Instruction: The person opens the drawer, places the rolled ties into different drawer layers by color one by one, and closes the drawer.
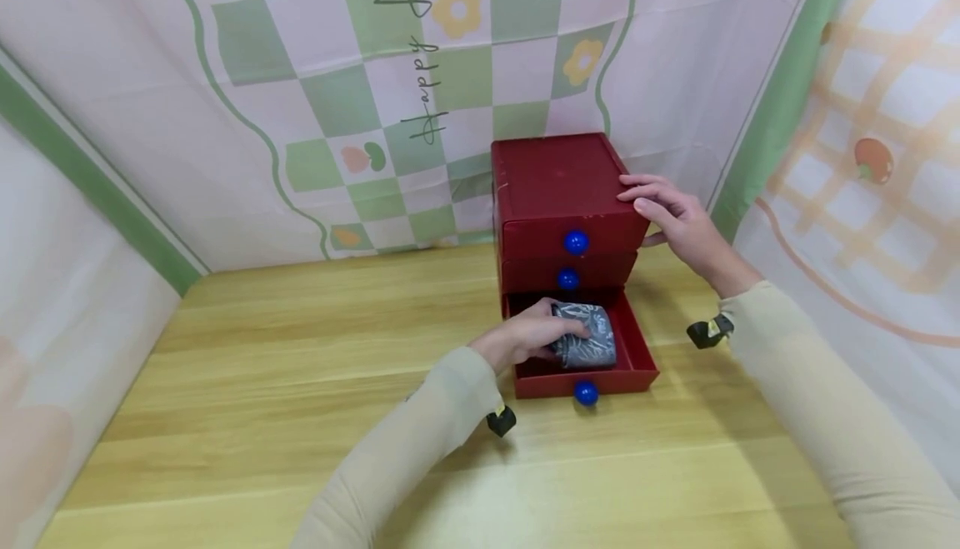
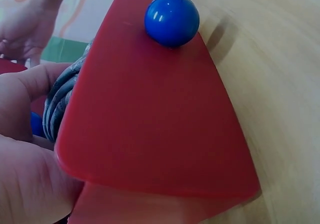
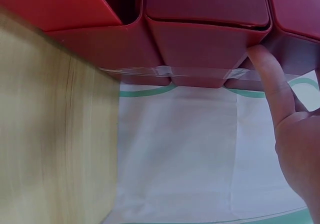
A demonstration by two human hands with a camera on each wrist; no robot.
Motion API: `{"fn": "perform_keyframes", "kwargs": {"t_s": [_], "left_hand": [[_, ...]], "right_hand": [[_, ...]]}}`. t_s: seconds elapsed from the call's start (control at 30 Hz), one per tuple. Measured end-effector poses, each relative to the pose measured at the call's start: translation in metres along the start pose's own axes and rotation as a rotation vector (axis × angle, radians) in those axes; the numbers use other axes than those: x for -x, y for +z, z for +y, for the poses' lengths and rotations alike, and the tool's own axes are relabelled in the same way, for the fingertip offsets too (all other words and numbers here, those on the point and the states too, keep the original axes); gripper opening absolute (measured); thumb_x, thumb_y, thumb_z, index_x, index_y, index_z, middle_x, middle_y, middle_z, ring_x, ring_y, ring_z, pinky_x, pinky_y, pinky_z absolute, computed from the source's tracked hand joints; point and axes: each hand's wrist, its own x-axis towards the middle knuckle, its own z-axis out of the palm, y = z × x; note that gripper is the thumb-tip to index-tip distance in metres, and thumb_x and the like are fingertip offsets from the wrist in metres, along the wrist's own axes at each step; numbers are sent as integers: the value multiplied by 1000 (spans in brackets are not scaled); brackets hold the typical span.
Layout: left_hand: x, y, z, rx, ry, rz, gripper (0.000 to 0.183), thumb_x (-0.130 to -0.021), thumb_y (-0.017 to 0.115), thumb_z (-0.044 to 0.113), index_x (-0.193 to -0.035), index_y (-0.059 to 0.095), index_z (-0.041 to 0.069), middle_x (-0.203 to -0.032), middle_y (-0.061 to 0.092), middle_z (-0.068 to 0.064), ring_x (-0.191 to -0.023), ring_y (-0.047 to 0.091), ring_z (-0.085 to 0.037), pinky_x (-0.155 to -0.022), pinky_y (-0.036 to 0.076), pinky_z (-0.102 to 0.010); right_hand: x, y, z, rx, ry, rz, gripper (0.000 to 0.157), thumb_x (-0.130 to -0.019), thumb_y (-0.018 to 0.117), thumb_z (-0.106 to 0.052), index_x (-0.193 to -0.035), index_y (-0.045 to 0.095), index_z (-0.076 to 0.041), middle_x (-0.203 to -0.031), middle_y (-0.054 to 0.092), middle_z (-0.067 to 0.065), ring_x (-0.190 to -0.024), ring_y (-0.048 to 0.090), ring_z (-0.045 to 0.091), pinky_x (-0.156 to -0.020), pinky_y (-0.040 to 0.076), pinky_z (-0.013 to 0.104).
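In the head view a small red drawer cabinet (image 1: 558, 172) with blue ball knobs stands against the back curtain, its bottom drawer (image 1: 637, 341) pulled out. My left hand (image 1: 534, 332) holds a folded grey-blue cloth (image 1: 592, 336) with a white leaf pattern inside that drawer, thumb over the top. The left wrist view shows the cloth's stacked folds (image 2: 62, 101) just behind the red drawer front (image 2: 145, 109). At the cabinet's upper right edge rests my right hand (image 1: 675, 220), its fingers spread along the top and side. One of its fingers (image 3: 270, 76) touches the cabinet's side in the right wrist view.
The upper and middle drawers, with their blue knobs (image 1: 576, 242), are closed. Beneath everything is a wood-grain table (image 1: 300, 382). Patterned curtains (image 1: 322, 74) enclose the back and both sides. A small black device (image 1: 708, 332) hangs at each wrist.
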Motion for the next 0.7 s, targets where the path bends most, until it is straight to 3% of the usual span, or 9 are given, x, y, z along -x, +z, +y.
{"fn": "perform_keyframes", "kwargs": {"t_s": [0.7], "left_hand": [[-4, 1, -3, -18, 2, 24, 70, -90, 77, 16, -146, 36, 7, -119, 54, -8, -100, 61, -23, -86, 57, -46]], "right_hand": [[0, 2, 0, -10, 4, 15, 31, -108, 50, -18, -127, 64, 2, -152, 44, 9, -129, 49, 17, -62, 60, 33]]}}
